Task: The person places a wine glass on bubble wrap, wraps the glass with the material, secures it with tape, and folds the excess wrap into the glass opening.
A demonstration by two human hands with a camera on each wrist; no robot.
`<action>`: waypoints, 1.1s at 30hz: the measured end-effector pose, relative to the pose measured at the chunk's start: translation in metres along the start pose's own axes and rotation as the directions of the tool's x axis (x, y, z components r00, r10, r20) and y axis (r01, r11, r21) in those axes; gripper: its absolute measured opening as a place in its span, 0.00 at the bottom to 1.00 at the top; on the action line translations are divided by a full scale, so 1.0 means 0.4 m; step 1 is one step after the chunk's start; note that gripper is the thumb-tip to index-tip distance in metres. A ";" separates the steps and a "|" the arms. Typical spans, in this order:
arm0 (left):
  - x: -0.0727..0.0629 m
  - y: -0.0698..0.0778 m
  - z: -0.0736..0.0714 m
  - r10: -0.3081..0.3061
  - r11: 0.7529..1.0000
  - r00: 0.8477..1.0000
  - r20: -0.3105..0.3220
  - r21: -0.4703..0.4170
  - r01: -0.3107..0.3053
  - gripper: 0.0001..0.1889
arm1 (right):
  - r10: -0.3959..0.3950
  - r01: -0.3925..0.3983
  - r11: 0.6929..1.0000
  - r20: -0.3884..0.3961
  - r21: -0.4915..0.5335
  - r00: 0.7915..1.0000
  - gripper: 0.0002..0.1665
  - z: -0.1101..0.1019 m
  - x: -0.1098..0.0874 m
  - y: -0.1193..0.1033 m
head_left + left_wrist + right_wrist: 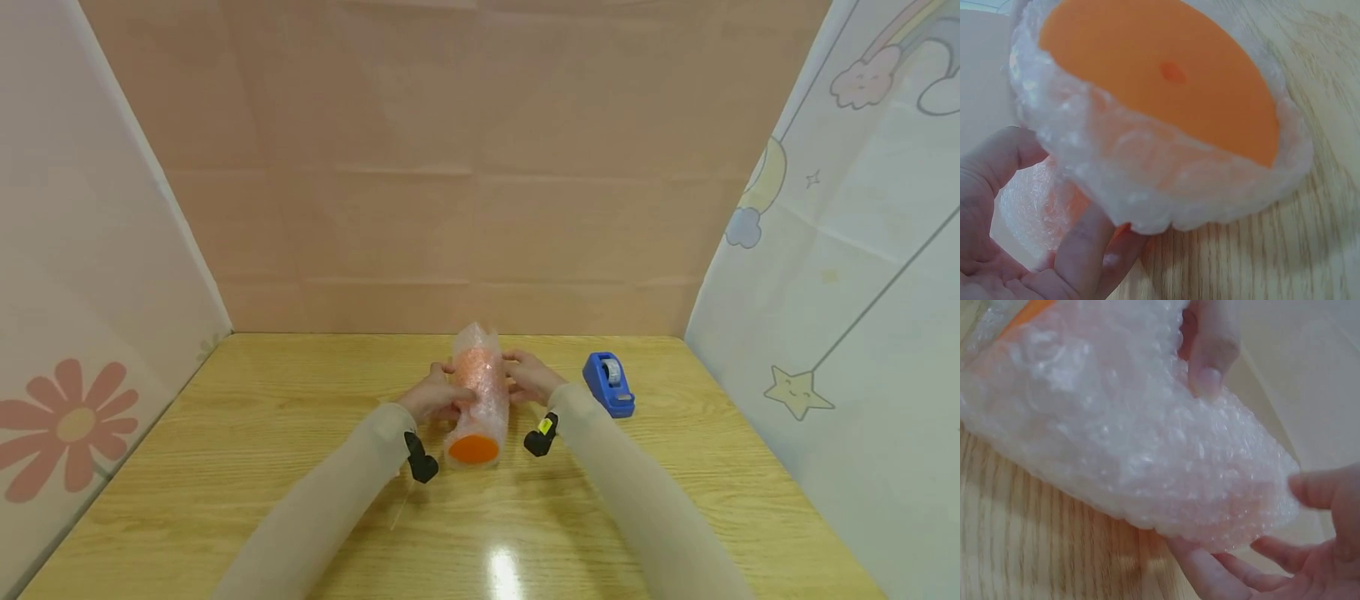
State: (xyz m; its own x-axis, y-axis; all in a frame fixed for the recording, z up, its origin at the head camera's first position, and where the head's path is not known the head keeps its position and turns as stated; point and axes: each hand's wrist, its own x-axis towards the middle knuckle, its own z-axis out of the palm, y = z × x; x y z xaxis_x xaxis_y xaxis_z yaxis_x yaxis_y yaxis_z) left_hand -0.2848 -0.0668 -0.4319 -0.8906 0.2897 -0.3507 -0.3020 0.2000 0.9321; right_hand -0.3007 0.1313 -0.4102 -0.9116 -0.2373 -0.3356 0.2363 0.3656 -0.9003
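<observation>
An orange cylinder (474,450) wrapped in clear bubble wrap (491,412) lies at the middle of the table, its round orange end turned toward me. In the left wrist view that flat orange end (1166,69) has a small darker spot, and the wrap sticks out past its edge. My left hand (437,395) grips the left side of the roll, thumb on top and fingers curled under it. From the right, my right hand (531,377) holds the wrap; the right wrist view shows its thumb and fingers (1207,565) around the wrap's narrower end.
A blue tape dispenser (609,385) with a roll of tape stands on the wooden table (315,375), to the right of my right hand. Patterned panels (847,275) rise at both sides, and a plain pinkish-brown backdrop (465,225) stands behind the table.
</observation>
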 end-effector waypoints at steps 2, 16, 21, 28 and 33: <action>0.000 -0.001 0.000 0.002 1.000 1.000 0.012 -0.022 -0.002 0.42 | 0.011 -0.011 1.000 -0.019 -0.027 1.000 0.38 0.008 -0.001 -0.002; 0.004 -0.007 0.000 0.001 1.000 1.000 -0.003 0.013 -0.001 0.42 | 0.004 -0.014 0.992 -0.086 -0.122 0.996 0.41 0.037 -0.016 -0.009; 0.002 -0.003 0.003 -0.013 1.000 1.000 -0.011 0.017 0.013 0.42 | -0.020 0.003 0.991 -0.129 -0.130 0.991 0.35 0.050 -0.021 -0.014; 0.006 -0.007 0.002 0.019 1.000 1.000 0.023 -0.023 -0.019 0.42 | 0.008 -0.014 0.994 -0.057 -0.104 0.998 0.35 0.032 -0.007 0.002; 0.008 -0.006 0.001 0.012 0.999 1.000 0.028 -0.040 -0.011 0.42 | 0.023 -0.023 1.000 0.010 -0.004 1.000 0.33 0.014 0.004 0.009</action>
State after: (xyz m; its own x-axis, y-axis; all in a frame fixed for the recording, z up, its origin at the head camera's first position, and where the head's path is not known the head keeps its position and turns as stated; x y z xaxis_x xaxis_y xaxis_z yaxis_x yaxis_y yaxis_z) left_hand -0.2867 -0.0662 -0.4353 -0.8842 0.3182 -0.3421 -0.3058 0.1594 0.9386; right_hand -0.2993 0.1274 -0.4153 -0.9025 -0.2380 -0.3589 0.2556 0.3748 -0.8912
